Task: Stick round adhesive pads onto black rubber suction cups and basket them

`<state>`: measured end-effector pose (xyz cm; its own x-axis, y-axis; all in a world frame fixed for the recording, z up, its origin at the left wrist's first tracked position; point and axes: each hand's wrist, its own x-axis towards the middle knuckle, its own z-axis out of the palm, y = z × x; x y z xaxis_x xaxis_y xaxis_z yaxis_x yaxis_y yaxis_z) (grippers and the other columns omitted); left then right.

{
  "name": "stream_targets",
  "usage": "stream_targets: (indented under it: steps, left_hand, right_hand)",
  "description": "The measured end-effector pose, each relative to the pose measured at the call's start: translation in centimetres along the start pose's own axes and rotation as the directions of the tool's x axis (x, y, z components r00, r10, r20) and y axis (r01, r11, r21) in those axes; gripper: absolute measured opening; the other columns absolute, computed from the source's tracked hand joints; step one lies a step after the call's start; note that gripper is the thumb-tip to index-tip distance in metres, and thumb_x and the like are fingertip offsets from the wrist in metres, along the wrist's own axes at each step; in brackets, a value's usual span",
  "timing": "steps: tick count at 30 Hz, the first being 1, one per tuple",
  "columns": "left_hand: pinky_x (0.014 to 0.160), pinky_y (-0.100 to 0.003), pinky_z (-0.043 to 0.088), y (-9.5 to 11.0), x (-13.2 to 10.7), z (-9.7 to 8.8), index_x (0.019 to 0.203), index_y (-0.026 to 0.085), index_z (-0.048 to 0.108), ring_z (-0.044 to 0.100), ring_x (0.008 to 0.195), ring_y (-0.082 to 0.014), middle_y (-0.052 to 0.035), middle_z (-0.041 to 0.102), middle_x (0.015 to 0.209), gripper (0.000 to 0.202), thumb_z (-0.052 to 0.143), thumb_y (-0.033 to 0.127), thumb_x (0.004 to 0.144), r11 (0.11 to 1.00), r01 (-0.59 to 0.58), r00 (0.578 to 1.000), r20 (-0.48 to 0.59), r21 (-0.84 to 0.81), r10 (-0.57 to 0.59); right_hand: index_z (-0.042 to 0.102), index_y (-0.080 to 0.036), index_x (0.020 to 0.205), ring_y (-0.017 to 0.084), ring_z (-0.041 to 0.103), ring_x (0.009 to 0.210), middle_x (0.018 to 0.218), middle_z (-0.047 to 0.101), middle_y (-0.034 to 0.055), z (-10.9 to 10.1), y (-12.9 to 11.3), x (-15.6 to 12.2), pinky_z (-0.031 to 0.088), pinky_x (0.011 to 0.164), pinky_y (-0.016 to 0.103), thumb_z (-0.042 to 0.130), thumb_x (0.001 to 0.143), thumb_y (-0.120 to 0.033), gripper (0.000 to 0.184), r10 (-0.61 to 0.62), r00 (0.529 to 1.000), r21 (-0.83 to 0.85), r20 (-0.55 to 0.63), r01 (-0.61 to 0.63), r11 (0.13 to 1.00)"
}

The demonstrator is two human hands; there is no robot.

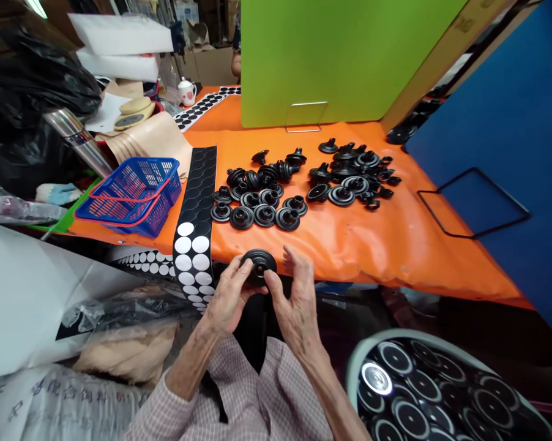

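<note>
Flanged rubber grommet [258, 266] sits pinched at its rim between my left hand [227, 296] and right hand [295, 301], just above the orange tabletop [349, 251]. I judge it light, stiff yet slightly yielding, best held by the flange.

one head-worn view faces forward and down, close above the left hand [227, 298] and right hand [298, 304], looking across an orange-covered table [349, 257] toward a green panel [335, 61].
</note>
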<state>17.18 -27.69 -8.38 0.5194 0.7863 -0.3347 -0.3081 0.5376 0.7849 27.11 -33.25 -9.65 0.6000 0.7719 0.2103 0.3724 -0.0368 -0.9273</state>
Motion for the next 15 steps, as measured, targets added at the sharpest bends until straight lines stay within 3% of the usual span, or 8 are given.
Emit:
stream_targets:
  steps: [2,4,7,11,15]
  left_hand:
    - [0.072,-0.026,0.054,-0.2,0.2,-0.1,0.1,0.017,0.061,0.066,0.083,-0.0157,-0.0055,0.068,0.101,0.029,0.065,0.039,0.082,0.998,-0.037,0.999,-0.031,0.058,0.039]
    - [0.067,-0.023,0.053,-0.1,0.3,-0.4,0.098,0.016,0.062,0.066,0.08,-0.0144,-0.0049,0.068,0.097,0.028,0.065,0.039,0.082,0.992,-0.064,0.997,-0.026,0.11,0.067]
    - [0.056,-0.02,0.05,0.2,0.6,-0.8,0.094,0.013,0.064,0.064,0.073,-0.0134,-0.006,0.068,0.09,0.029,0.065,0.039,0.081,0.99,-0.021,0.999,-0.022,0.138,0.024]
    - [0.05,-0.021,0.049,0.8,0.9,-0.8,0.096,0.012,0.063,0.066,0.065,-0.015,-0.0076,0.068,0.086,0.035,0.066,0.042,0.079,0.99,0.037,0.998,-0.055,0.133,-0.03]
    - [0.056,-0.025,0.054,0.7,1.3,-0.3,0.099,0.012,0.062,0.068,0.074,-0.0178,-0.0095,0.069,0.095,0.035,0.066,0.041,0.079,0.988,-0.005,0.997,-0.069,0.151,0.016]
  right_hand:
    - [0.057,-0.028,0.122,0.025,0.055,0.101,0.107,0.057,0.0077,-0.4,-0.2,0.0,0.05,0.087,0.046,0.06,0.086,-0.039,0.038,-0.184,0.982,-0.135,0.029,0.186,0.973]
    - [0.06,-0.029,0.117,0.022,0.057,0.093,0.1,0.06,0.0067,-0.9,-0.7,0.1,0.052,0.082,0.041,0.055,0.09,-0.031,0.027,-0.314,0.938,-0.171,0.15,0.337,0.926]
    - [0.06,-0.027,0.116,0.02,0.06,0.091,0.1,0.062,0.006,-2.1,-1.6,0.7,0.053,0.081,0.036,0.053,0.092,-0.024,0.025,-0.404,0.888,-0.154,0.221,0.44,0.884]
    - [0.06,-0.026,0.113,0.019,0.061,0.088,0.097,0.062,0.0044,-3.4,-1.5,1.7,0.053,0.077,0.034,0.055,0.092,-0.029,0.022,-0.298,0.942,-0.105,0.153,0.315,0.943]
    - [0.06,-0.025,0.112,0.018,0.061,0.089,0.099,0.062,0.0043,-3.0,-0.2,1.6,0.052,0.078,0.035,0.056,0.091,-0.031,0.022,-0.157,0.975,-0.017,0.155,0.161,0.987]
